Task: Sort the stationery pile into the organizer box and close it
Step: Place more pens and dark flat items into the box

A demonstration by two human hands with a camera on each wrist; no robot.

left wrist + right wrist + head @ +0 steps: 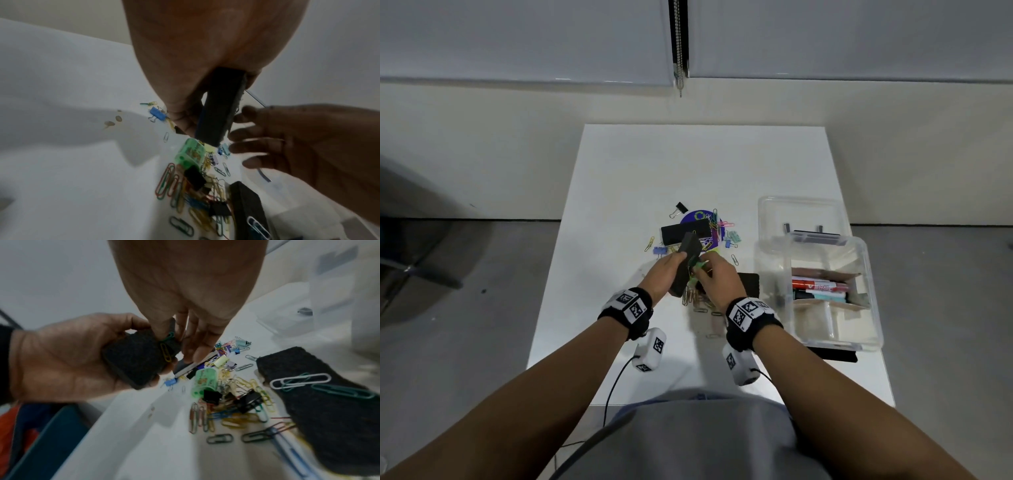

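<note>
White and matte, the surface (619,164) carries a scatter of coloured wire paper clips (224,415) and small binder clips around a translucent green plastic case (204,382). At its right edge stands the clear plastic organizer box (873,308), lid open, markers in a far compartment. Above the pile, the left hand (666,274) grips a black felt-faced block eraser (137,360) by its long edges. The right hand (717,277) pinches a green paper clip (169,336) clinging to the felt beside a yellow one. I judge the eraser light, stiff-backed and fuzzy, so clips snag; gripping its hard sides suits it. Another felt eraser (320,402) lies nearby, clips resting on it.
</note>
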